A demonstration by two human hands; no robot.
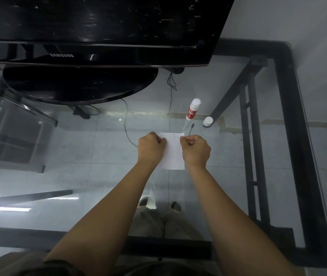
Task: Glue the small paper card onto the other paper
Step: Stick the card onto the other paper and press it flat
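a samsung monitor (pixel 91 32) stands on the glass table (pixel 238 156). nearer than it, the white paper (pixel 173 152) lies flat, left hand (pixel 151 148) and right hand (pixel 195 149) fisted, pressing its sides. the open glue stick (pixel 193 109) and cap (pixel 207 121) stand beyond. this looks like pressing down; the small card isn't separately visible. next, probably lift off gently.

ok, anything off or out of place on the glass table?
Only the glue stick: it stands uncapped, with its white cap sitting apart to its right. No spill shows. Both fists, left hand and right hand, press on the edges of the flat white paper.
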